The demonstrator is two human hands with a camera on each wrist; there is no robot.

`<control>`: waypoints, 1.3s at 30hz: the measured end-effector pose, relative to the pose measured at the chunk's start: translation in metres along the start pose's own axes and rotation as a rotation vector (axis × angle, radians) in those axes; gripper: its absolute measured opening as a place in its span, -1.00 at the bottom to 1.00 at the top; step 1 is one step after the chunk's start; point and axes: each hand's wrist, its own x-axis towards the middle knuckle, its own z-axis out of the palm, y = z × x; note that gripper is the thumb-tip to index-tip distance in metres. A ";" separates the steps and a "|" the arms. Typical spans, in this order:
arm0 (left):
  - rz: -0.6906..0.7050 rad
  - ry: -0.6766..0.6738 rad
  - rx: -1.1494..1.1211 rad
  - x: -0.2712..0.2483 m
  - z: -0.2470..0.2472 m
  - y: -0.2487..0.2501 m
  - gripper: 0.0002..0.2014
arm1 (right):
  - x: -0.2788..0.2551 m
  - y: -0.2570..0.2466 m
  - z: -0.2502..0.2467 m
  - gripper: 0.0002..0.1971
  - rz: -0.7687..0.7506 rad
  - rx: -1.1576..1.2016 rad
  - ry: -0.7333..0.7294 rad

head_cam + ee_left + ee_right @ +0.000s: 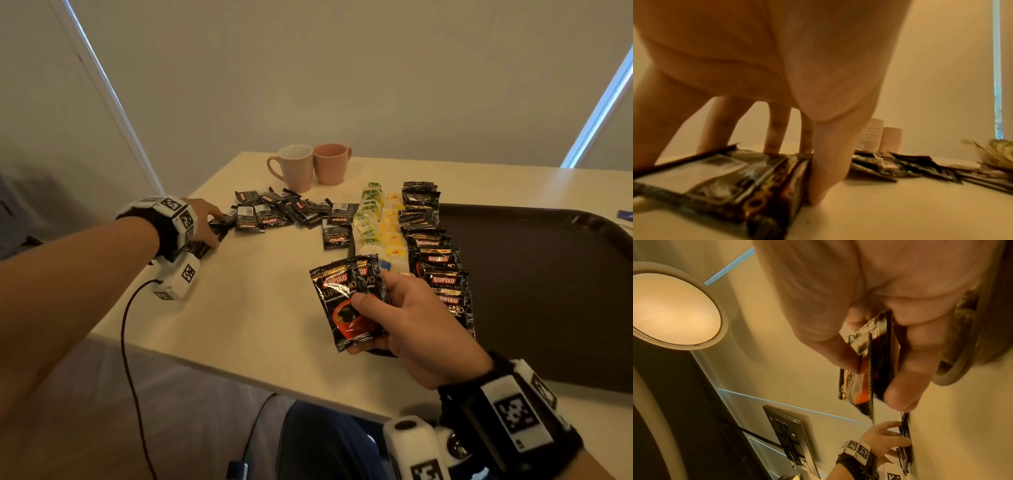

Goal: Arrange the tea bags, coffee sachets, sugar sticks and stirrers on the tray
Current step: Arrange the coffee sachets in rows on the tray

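Two sachets (349, 301) sit fanned in the right hand (416, 329), thumb pressed on the front one and the fingers (908, 382) curled behind, so the hand grips them above the desk (260, 308), just left of the tray (548, 308); the front sachet reads KOPIKO, face up toward the head camera; the left hand (205, 222) reaches to the desk's left edge, its fingers (774, 129) spread and planted on a few dark sachets lying flat there (731, 175), thumb at their side; whether it grips them or only presses down, I cannot tell; a loose pile (284, 209) of more sachets lies scattered in the middle of the desk, some face down, one (337, 234) apart at its right end; along the tray's left edge runs a neat overlapping row (435, 260) of sachets, from the far end to the near; just left of that row run two rows of tea bags, yellow ones (394, 233) beside the sachets and green ones (368, 212) beside those; whether these tea bags lie on the tray or on the desk is hidden from view; two pink mugs (313, 166) stand touching at the far side of the desk, beyond the pile; the rest of the tray is dark and bare.
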 end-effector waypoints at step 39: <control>0.013 0.320 -0.114 -0.072 -0.090 -0.002 -0.68 | -0.005 -0.016 0.000 -0.86 -0.045 0.025 0.080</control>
